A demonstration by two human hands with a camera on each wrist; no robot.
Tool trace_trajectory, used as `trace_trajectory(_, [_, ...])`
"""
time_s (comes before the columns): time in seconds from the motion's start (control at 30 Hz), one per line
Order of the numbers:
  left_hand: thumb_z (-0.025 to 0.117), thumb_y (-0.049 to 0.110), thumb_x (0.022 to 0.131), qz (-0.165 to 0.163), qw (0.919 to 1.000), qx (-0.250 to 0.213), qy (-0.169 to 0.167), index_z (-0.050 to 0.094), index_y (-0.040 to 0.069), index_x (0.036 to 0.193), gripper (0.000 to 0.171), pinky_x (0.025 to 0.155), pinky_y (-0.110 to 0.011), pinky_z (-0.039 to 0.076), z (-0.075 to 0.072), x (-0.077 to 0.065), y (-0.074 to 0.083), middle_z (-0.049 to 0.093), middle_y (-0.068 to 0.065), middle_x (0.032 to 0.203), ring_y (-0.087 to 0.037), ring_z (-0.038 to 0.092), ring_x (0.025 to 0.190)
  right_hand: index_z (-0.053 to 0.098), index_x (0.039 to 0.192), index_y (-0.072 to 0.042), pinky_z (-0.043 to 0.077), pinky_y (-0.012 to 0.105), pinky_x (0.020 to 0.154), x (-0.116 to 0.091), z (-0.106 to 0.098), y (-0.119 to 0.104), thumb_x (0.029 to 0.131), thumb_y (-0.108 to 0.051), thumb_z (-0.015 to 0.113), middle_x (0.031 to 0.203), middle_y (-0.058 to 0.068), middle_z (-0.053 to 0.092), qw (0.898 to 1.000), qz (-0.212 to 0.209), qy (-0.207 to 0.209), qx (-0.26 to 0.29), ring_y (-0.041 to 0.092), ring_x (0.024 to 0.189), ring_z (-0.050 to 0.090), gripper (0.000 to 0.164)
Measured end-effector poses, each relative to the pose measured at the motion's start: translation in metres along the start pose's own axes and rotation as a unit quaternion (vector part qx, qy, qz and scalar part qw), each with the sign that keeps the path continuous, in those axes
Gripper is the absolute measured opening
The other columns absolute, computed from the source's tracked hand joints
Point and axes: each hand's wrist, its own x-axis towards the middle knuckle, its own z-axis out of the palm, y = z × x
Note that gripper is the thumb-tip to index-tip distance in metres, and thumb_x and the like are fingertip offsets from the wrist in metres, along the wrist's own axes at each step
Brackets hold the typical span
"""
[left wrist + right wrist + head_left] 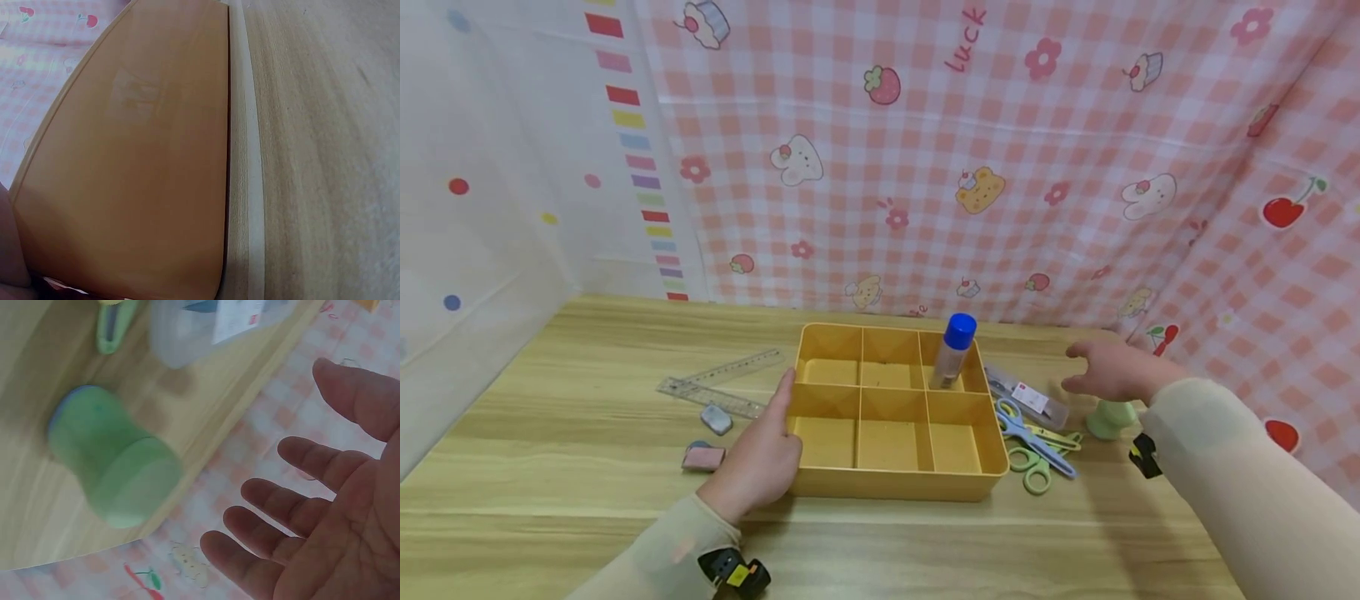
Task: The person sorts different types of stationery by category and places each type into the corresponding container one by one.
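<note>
My left hand (758, 458) rests against the left side of a yellow six-compartment organizer box (891, 485), its index finger straight along the rim. In the left wrist view, the box's smooth front wall (144, 137) fills much of the frame, with part of the hand at the lower left. A glue bottle with a blue cap (960, 332) stands in the back right compartment. My right hand (1112, 369) is in the air at the right, fingers spread and nothing in them. Nearest to it is a pale green, narrow-waisted object (119, 456) on the table.
Right of the box lie blue scissors (1026, 433), green scissors (1037, 477), a yellow-green tool (1060, 439) and a clear case with a white label (1028, 398). On the left are a clear folding ruler (715, 394), a grey-blue eraser (717, 419) and a pink block (703, 458). Checked cloth hangs behind.
</note>
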Motion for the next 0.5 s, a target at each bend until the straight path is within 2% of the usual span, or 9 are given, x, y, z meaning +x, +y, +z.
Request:
trace_trajectory(0.23, [0.037, -0.002, 0.088, -0.002, 1.0000, -0.004, 0.001, -0.006, 0.025, 0.151, 0.081, 0.107, -0.052, 0.023, 0.001, -0.001, 0.000, 0.019, -0.016, 0.152, -0.026, 0.023, 0.130, 0.046, 0.132, 0.005, 0.039, 0.063, 0.090, -0.002, 0.017, 0.012, 0.082, -0.049, 0.064, 0.128, 0.028, 0.050, 0.999, 0.013, -0.043, -0.017, 0.043, 0.111, 0.046, 0.076])
trace_trajectory(0.37, [0.037, -0.001, 0.088, -0.001, 1.0000, -0.003, 0.003, -0.006, 0.025, 0.151, 0.081, 0.107, -0.052, 0.023, 0.001, 0.000, 0.000, 0.018, -0.015, 0.152, -0.027, 0.023, 0.130, 0.047, 0.132, 0.005, 0.039, 0.063, 0.090, -0.005, 0.026, 0.019, 0.079, -0.049, 0.067, 0.128, 0.029, 0.049, 0.998, 0.036, -0.053, -0.010, 0.045, 0.112, 0.044, 0.078])
trace_trajectory(0.5, [0.037, -0.002, 0.088, 0.001, 1.0000, -0.004, 0.005, -0.006, 0.024, 0.151, 0.081, 0.107, -0.051, 0.023, 0.001, 0.000, 0.000, 0.018, -0.015, 0.152, -0.026, 0.023, 0.130, 0.048, 0.127, 0.009, 0.040, 0.061, 0.090, -0.005, 0.034, 0.025, 0.078, -0.044, 0.068, 0.122, 0.031, 0.052, 0.998, 0.031, -0.054, -0.014, 0.045, 0.110, 0.045, 0.075])
